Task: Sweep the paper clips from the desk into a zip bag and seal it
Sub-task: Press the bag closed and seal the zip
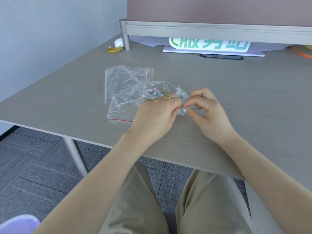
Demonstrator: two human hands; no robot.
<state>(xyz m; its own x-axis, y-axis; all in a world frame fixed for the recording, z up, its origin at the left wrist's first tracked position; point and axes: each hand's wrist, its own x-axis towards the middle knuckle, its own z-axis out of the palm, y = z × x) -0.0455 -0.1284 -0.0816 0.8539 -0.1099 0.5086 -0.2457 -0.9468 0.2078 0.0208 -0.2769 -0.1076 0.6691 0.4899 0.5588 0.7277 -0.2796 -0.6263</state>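
A clear zip bag (170,89) with coloured paper clips (160,93) inside sits at the middle of the grey desk (236,92). My left hand (155,115) and my right hand (209,114) meet at its near edge, thumbs and forefingers pinched on the bag's zip strip, fingertips almost touching. A gold ring shows on my left hand. No loose paper clips show on the desk; my hands hide part of the bag.
Several empty zip bags with red lines lie under and left of the held one, one at the back (125,76), another in front (123,112). A white sign (211,46), a yellow wrapper (114,50) and crumpled tissue (119,42) sit at the back.
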